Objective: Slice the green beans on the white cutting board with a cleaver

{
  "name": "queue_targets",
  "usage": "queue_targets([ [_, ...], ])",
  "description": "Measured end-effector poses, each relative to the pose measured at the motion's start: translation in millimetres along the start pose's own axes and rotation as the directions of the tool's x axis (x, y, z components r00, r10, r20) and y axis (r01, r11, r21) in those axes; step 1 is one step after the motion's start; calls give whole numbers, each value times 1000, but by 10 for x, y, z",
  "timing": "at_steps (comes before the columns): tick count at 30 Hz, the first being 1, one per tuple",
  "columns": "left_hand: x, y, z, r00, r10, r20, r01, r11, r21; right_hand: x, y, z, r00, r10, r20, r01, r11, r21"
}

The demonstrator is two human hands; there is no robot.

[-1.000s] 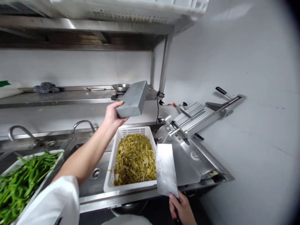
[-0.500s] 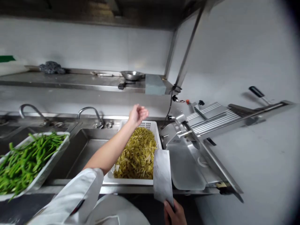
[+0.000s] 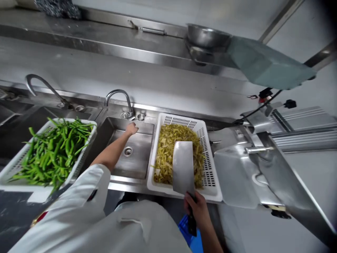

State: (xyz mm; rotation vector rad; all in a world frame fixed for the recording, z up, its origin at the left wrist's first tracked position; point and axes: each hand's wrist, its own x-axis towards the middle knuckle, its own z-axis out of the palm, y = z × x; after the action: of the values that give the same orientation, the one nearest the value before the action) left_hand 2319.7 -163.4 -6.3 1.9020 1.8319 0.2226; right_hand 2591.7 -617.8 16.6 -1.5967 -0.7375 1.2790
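Observation:
My right hand (image 3: 197,207) grips the black handle of a cleaver (image 3: 183,167). Its broad blade points away from me, over a white perforated basket (image 3: 214,184) of chopped yellow-green vegetable (image 3: 168,149), possibly pickled greens. Whether the blade touches the pieces I cannot tell. Over the back of the steel sink (image 3: 143,140), my left hand (image 3: 131,128) is closed with its fingers curled, and no object shows in it. It is just below the base of the curved tap (image 3: 129,100); contact with the tap is unclear.
Left of the sink is a white basket (image 3: 91,138) of long green peppers (image 3: 58,151). A slicing machine (image 3: 256,151) stands at the right. Overhead runs a steel shelf (image 3: 105,38) with a metal bowl (image 3: 206,35) and a grey-green box-like object (image 3: 268,61). Something blue (image 3: 196,242) lies low near my right forearm.
My left hand has moved left and down, from above the basket of chopped vegetable to over the sink, and its fingers have closed. The view has turned downward and left. The cleaver stays in my right hand.

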Motion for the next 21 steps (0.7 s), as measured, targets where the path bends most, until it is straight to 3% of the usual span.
queue_targets([
  [3,668,-129,-183,996,87,-24,-88,995,-47,187,-49,707,996,17,-85,-14,999,31],
  [6,1101,-194,-287,988,147,50,-138,978,-156,415,-90,1387,989,36,-143,-33,999,23],
  [9,1117,-276,-269,960,187,210,-137,963,-232,661,-117,1907,987,85,-136,-85,996,8],
  [12,800,-465,-322,932,270,243,-198,939,-282,953,-79,2283,980,177,-86,-176,984,19],
  [13,687,-551,-413,929,318,190,-249,916,-315,1071,-53,2396,977,206,-57,-205,978,22],
  [14,597,-640,-552,927,371,60,-328,875,-355,1200,-26,2512,972,235,-22,-235,972,18],
  [16,529,-799,-945,882,402,-247,-467,818,-336,1485,24,2755,957,283,59,-283,959,-13],
  [17,550,-853,-1166,856,309,-414,-459,823,-334,1632,42,2882,945,313,96,-311,950,-43],
  [18,596,-882,-1374,843,198,-501,-415,831,-370,1776,56,3009,936,331,123,-326,943,-58],
  [20,701,-867,-1665,873,49,-486,-312,822,-476,2039,74,3247,925,345,159,-337,939,-72],
  [21,731,-830,-1724,901,35,-433,-285,800,-528,2153,82,3353,923,344,172,-336,939,-75],
])
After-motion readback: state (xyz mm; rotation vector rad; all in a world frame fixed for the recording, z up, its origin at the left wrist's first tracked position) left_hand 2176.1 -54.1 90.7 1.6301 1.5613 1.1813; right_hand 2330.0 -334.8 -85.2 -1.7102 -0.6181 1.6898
